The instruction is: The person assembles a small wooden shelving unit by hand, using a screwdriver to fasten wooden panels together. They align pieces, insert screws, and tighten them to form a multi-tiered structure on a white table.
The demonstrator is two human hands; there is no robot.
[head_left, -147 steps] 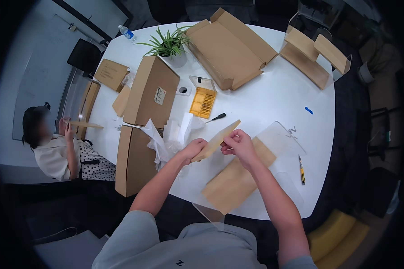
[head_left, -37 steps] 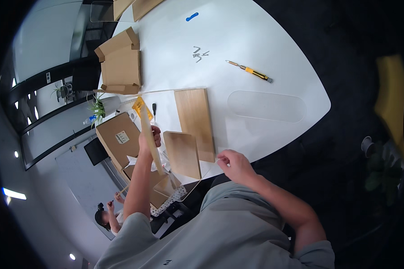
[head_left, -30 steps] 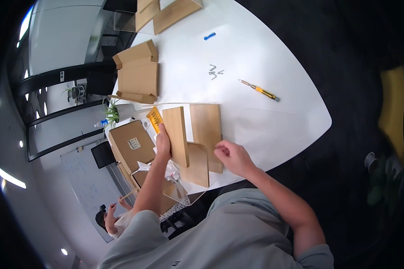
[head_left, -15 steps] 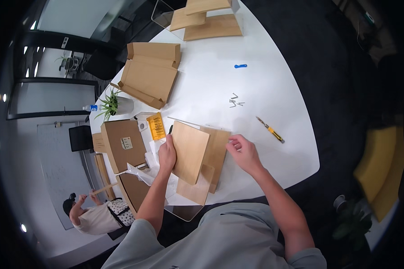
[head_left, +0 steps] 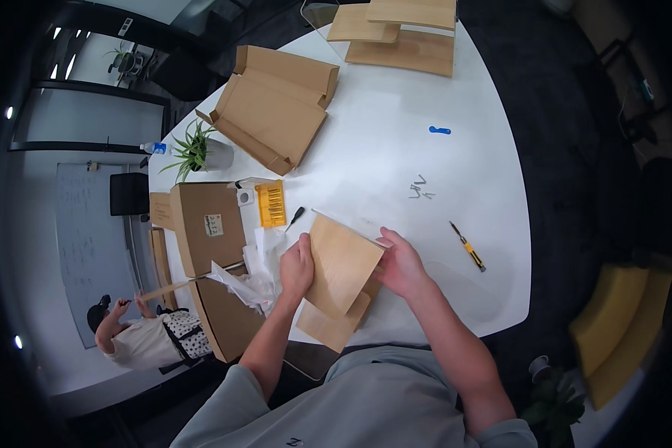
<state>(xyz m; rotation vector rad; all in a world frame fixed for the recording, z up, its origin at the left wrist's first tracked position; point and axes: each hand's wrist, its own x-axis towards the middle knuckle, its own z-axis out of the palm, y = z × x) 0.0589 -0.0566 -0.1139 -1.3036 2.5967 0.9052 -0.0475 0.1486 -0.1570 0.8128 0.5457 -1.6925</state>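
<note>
A small shelf piece of light wood boards is in front of me at the table's near edge. Its upper board point(head_left: 345, 263) is tilted, and a lower board point(head_left: 334, 328) shows beneath it. My left hand point(head_left: 297, 267) is closed on the upper board's left edge, thumb on top. At the right edge, my right hand point(head_left: 402, 265) grips the shelf piece, its fingers partly hidden behind the boards. A black-handled screwdriver point(head_left: 297, 216) lies just beyond my left hand. Further right rests a yellow-and-black screwdriver point(head_left: 468, 248).
Several small metal pieces point(head_left: 420, 188) and a blue tool point(head_left: 440, 130) lie on the white table point(head_left: 381, 149). An orange case point(head_left: 271, 203), plastic wrap point(head_left: 257, 269), cardboard boxes point(head_left: 209, 231) and a potted plant point(head_left: 216, 154) stand left. Another shelf point(head_left: 399, 56) is at the back; a person point(head_left: 153, 336) is beyond.
My right hand has come in from the right and taken hold of the shelf piece's right edge. The upper board has turned, and the black screwdriver by my left hand is now uncovered.
</note>
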